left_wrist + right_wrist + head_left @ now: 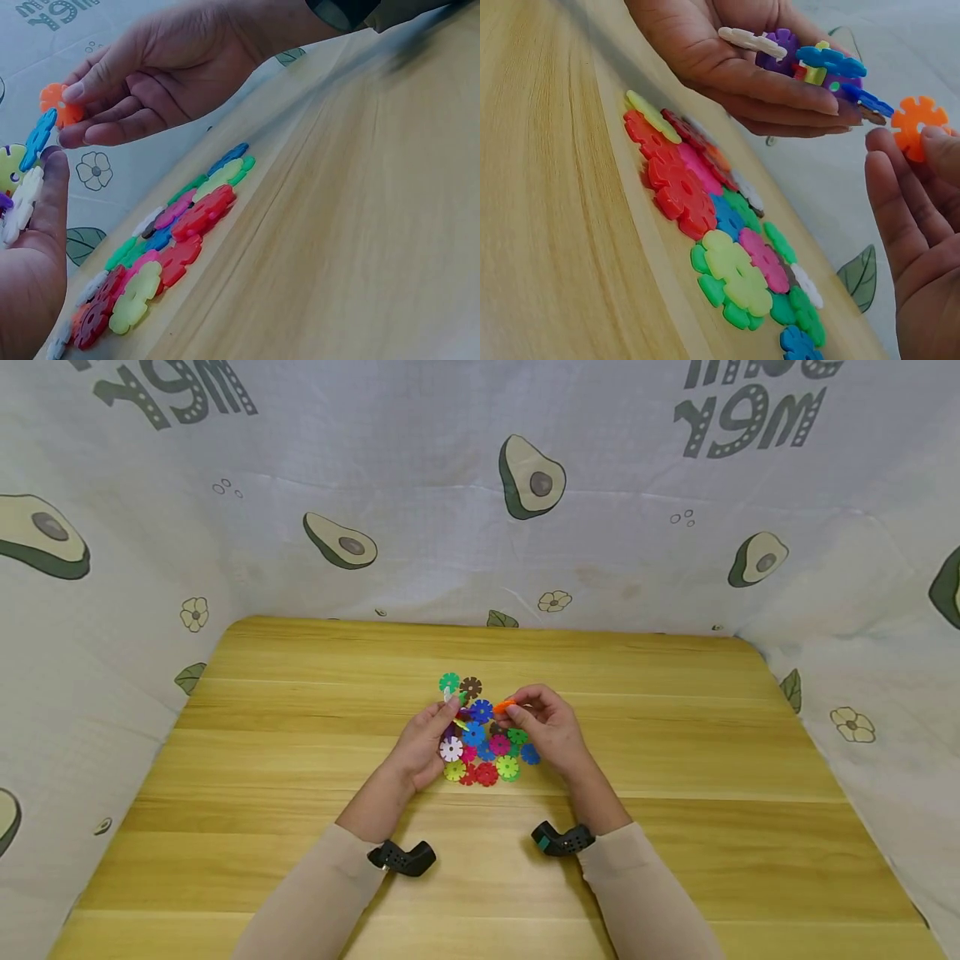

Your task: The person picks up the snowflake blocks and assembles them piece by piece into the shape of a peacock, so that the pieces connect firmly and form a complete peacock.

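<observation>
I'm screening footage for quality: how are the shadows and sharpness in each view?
Head view: faint shadows on the wooden table, discs small but distinct; left wrist view: blurry shadow, upper right; right wrist view: soft shadow band, upper left, notches clear on the orange disc.

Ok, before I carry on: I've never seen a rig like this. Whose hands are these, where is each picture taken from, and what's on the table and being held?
There is no machine arm here: a person is working with two bare hands. The wide picture comes from a camera on the person's head, looking forward and down. The other two come from cameras worn on the left and right wrists, so the table looks tilted in them.

On the table lies a cluster of small notched discs in many colours, some overlapping. The left hand holds a bunch of such discs, apparently slotted together. The right hand pinches one orange disc close to that bunch; I can't tell whether they touch.
</observation>
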`<state>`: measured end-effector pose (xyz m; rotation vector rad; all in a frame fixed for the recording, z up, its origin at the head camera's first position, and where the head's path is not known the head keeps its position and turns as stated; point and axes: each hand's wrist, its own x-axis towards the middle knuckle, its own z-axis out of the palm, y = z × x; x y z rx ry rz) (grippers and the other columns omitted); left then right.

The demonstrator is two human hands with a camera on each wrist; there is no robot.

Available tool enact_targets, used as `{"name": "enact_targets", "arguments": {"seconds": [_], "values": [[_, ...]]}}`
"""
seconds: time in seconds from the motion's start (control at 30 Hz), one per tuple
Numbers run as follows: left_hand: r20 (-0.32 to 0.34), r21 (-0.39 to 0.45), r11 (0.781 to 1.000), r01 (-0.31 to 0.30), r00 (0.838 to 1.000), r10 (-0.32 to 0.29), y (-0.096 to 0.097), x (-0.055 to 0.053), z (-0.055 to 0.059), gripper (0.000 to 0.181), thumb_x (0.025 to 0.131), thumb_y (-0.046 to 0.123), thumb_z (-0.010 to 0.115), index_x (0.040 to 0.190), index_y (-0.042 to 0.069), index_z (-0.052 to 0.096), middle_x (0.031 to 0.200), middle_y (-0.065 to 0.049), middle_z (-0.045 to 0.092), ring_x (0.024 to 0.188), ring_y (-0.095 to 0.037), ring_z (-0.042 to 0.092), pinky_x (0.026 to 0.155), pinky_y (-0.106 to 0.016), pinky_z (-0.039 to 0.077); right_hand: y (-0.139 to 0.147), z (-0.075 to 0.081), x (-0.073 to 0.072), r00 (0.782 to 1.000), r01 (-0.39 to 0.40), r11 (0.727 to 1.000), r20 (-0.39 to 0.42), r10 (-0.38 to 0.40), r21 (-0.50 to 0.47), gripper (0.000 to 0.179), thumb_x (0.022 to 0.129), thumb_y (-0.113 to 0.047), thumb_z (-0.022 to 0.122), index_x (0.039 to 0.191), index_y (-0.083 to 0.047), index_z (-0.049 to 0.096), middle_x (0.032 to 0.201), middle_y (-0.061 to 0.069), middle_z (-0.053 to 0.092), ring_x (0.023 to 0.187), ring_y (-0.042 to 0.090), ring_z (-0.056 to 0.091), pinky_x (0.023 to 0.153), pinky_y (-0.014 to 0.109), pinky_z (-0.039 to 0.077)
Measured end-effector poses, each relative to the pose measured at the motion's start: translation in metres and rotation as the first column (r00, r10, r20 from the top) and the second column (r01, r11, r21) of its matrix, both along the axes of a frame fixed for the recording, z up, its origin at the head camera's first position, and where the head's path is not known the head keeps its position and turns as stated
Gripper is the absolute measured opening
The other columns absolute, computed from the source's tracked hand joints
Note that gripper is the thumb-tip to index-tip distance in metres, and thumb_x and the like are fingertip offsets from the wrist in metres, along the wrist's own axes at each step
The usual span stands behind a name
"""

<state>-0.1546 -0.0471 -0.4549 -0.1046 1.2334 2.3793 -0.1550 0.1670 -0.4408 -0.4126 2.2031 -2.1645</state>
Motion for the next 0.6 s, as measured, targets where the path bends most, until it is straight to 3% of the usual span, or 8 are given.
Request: {"name": "enact_targets", "arguments": {"seconds": [0.27, 0.47, 0.6], "values": [[0.007, 0.014, 1.000, -0.019, 1.000, 0.019, 0.0000, 0.0005, 0.0037, 0.025, 0.108, 0.032, 0.052, 0.116, 0.009, 0.053, 0.111, 0.001, 0.067, 0.105, -0.011, 0.068, 0.095, -0.026, 0.060, -0.0030, -0.0015, 0.0001, 0.999, 0.051, 0.995, -0.005, -0.051, 0.090, 0.017, 0.098, 0.000, 0.064, 0.113, 0.008, 0.058, 0.107, 0.013, 0.073, 0.091, 0.026, 0.076, 0.085, 0.033, 0.064], [-0.041, -0.098, 0.991, -0.090, 0.995, 0.087, 0.0019, -0.0017, 0.0031, 0.032, 0.107, 0.023, 0.053, 0.126, -0.003, 0.054, 0.109, 0.000, 0.065, 0.106, -0.011, 0.066, 0.094, -0.022, 0.059, -0.0046, -0.0027, 0.0013, 0.996, 0.075, 0.979, -0.054, -0.066, 0.187, 0.011, 0.097, 0.000, 0.065, 0.108, 0.003, 0.066, 0.111, 0.024, 0.072, 0.098, 0.041, 0.073, 0.086, 0.034, 0.064], [-0.075, -0.164, 0.976, -0.140, 0.989, 0.129, 0.0011, -0.0028, 0.0018, 0.032, 0.105, 0.019, 0.058, 0.127, -0.004, 0.056, 0.102, 0.004, 0.069, 0.100, -0.009, 0.067, 0.088, -0.020, 0.060, -0.0082, -0.0048, 0.0019, 0.991, 0.096, 0.968, -0.115, -0.070, 0.234, 0.009, 0.095, 0.002, 0.067, 0.104, 0.002, 0.070, 0.109, 0.022, 0.075, 0.097, 0.038, 0.074, 0.083, 0.028, 0.064]]}}
